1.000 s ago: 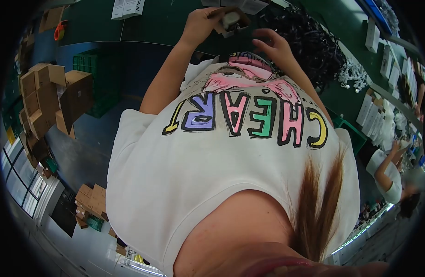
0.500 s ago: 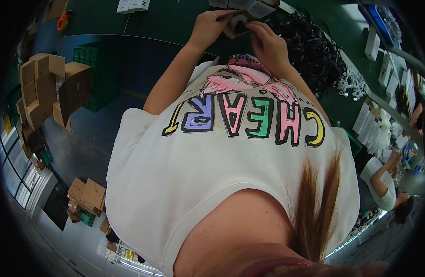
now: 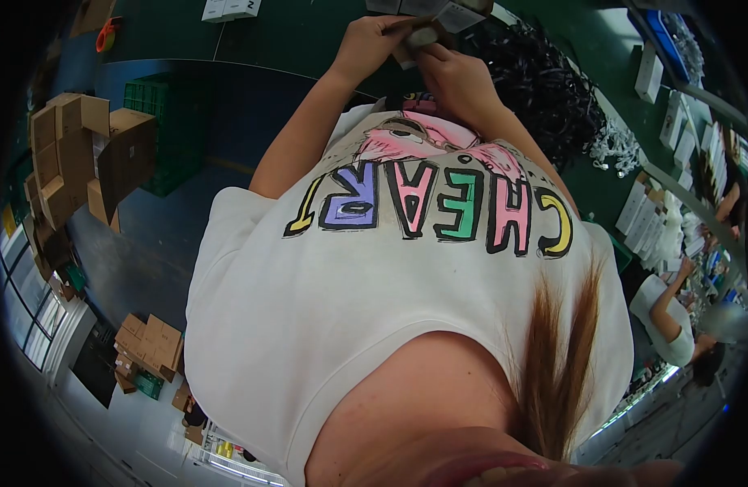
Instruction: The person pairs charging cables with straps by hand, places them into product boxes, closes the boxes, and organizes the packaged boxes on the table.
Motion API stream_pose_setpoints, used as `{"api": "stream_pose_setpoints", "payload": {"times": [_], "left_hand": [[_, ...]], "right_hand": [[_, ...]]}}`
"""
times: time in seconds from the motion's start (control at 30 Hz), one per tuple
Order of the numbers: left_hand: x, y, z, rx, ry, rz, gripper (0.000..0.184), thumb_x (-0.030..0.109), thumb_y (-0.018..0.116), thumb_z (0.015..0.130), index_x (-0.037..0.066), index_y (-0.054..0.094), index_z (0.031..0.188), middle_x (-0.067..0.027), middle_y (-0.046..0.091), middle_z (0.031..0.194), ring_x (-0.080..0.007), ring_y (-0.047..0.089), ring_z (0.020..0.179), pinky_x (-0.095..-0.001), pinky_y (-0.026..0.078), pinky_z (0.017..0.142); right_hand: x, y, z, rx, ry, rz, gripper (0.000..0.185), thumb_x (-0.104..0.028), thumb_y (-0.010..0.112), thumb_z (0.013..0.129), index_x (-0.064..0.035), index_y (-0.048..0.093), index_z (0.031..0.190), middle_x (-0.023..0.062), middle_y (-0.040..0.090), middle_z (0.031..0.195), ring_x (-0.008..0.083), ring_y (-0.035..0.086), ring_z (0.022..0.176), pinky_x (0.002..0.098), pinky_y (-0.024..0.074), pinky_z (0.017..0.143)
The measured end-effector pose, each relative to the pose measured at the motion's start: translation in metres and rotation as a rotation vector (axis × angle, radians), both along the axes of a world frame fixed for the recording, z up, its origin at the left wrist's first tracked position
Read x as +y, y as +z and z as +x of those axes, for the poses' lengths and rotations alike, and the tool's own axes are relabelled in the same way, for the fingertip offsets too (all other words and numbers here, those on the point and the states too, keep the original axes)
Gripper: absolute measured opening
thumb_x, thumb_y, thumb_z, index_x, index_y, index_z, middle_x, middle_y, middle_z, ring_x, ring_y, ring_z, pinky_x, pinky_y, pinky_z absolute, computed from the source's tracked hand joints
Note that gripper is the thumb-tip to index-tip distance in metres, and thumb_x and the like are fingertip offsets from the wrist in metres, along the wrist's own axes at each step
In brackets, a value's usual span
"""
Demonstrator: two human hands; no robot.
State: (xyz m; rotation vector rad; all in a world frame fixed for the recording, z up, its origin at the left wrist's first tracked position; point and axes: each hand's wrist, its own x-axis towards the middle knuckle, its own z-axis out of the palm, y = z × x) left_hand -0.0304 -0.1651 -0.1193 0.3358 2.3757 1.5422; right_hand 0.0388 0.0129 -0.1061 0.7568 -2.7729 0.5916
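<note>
At the top of the head view, my left hand [image 3: 367,50] grips a small brown cardboard box [image 3: 405,53] by its left side. The box is open, and a whitish roundish piece [image 3: 423,36] shows at its mouth, too blurred to name. My right hand [image 3: 461,83] is closed against the box's right side, its fingers curled near the opening and its fingertips partly hidden. Right beside my right hand lies a big heap of black cables [image 3: 544,81] on the green table [image 3: 293,36].
White boxes [image 3: 230,8] and grey-white boxes [image 3: 459,15] stand at the table's far side. Orange-handled scissors [image 3: 107,34] lie at the left. White cables [image 3: 617,150] adjoin the black heap. Cardboard boxes [image 3: 130,154] and a green crate [image 3: 150,97] are left. A co-worker [image 3: 666,316] sits right.
My right hand has shifted a little left and turned, its fingers now more curled at the box. The whitish piece shows more plainly at the opening. My left hand stays on the box.
</note>
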Motion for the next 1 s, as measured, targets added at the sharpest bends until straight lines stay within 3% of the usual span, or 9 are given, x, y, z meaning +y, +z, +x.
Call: {"api": "stream_pose_setpoints", "payload": {"times": [0.17, 0.3, 0.5, 0.63, 0.67, 0.8, 1.0], "left_hand": [[0.005, 0.004, 0.005, 0.061, -0.015, -0.040, 0.026, 0.015, 0.063, 0.089, 0.008, 0.069, 0.113, -0.0055, 0.072, 0.085, -0.0086, 0.057, 0.066, -0.0213, 0.047, 0.063], [0.002, 0.012, 0.005, 0.061, -0.070, -0.072, 0.026, 0.016, 0.063, 0.089, 0.008, 0.069, 0.113, -0.0062, 0.073, 0.090, -0.0089, 0.059, 0.070, -0.0216, 0.048, 0.066], [-0.005, 0.005, 0.006, 0.046, -0.081, -0.026, 0.026, 0.015, 0.064, 0.088, 0.007, 0.070, 0.112, -0.0066, 0.073, 0.094, -0.0094, 0.061, 0.073, -0.0214, 0.049, 0.069], [-0.013, 0.004, 0.002, 0.040, -0.054, 0.002, 0.023, 0.016, 0.061, 0.091, 0.009, 0.071, 0.110, -0.0070, 0.073, 0.085, -0.0124, 0.064, 0.066, -0.0227, 0.048, 0.063], [-0.014, 0.002, 0.000, 0.043, -0.054, 0.000, 0.023, 0.016, 0.061, 0.091, 0.009, 0.071, 0.110, -0.0070, 0.073, 0.085, -0.0124, 0.064, 0.066, -0.0227, 0.048, 0.063], [-0.021, -0.011, 0.001, -0.187, -0.013, 0.270, 0.036, 0.017, 0.064, 0.089, 0.008, 0.063, 0.124, -0.0110, 0.071, 0.102, -0.0142, 0.066, 0.077, -0.0235, 0.049, 0.067], [-0.014, -0.011, 0.016, -0.285, 0.046, 0.586, 0.047, 0.017, 0.068, 0.086, 0.008, 0.056, 0.130, -0.0136, 0.064, 0.117, -0.0186, 0.066, 0.090, -0.0254, 0.051, 0.072]], "right_hand": [[0.005, 0.000, -0.002, -0.205, -0.074, 0.349, 0.022, -0.011, 0.059, 0.081, -0.0081, 0.057, 0.102, 0.0041, 0.063, 0.101, 0.0278, 0.061, 0.067, 0.0369, 0.0460, 0.053], [0.013, 0.015, 0.008, -0.132, -0.047, 0.130, 0.019, -0.013, 0.058, 0.083, -0.0073, 0.056, 0.101, 0.0050, 0.064, 0.100, 0.0288, 0.062, 0.068, 0.0384, 0.0463, 0.055], [0.006, 0.012, 0.020, -0.267, -0.084, 0.164, 0.025, -0.010, 0.060, 0.082, -0.0082, 0.057, 0.107, 0.0037, 0.064, 0.099, 0.0265, 0.062, 0.066, 0.0357, 0.0472, 0.056], [0.025, 0.012, 0.028, 0.044, -0.231, -0.253, 0.041, -0.007, 0.067, 0.082, -0.0118, 0.057, 0.121, 0.0030, 0.063, 0.107, 0.0209, 0.060, 0.064, 0.0282, 0.0452, 0.055], [0.026, 0.009, 0.026, 0.047, -0.230, -0.256, 0.041, -0.007, 0.067, 0.082, -0.0118, 0.057, 0.121, 0.0030, 0.063, 0.107, 0.0209, 0.060, 0.064, 0.0282, 0.0452, 0.055], [0.026, -0.017, 0.019, -0.215, -0.212, -0.476, 0.053, -0.003, 0.067, 0.077, -0.0164, 0.055, 0.127, 0.0010, 0.060, 0.107, 0.0203, 0.060, 0.065, 0.0301, 0.0482, 0.057], [0.015, -0.045, 0.004, -0.121, -0.222, -0.392, 0.053, -0.007, 0.069, 0.078, -0.0167, 0.055, 0.127, 0.0014, 0.059, 0.110, 0.0194, 0.061, 0.066, 0.0304, 0.0478, 0.056]]}}
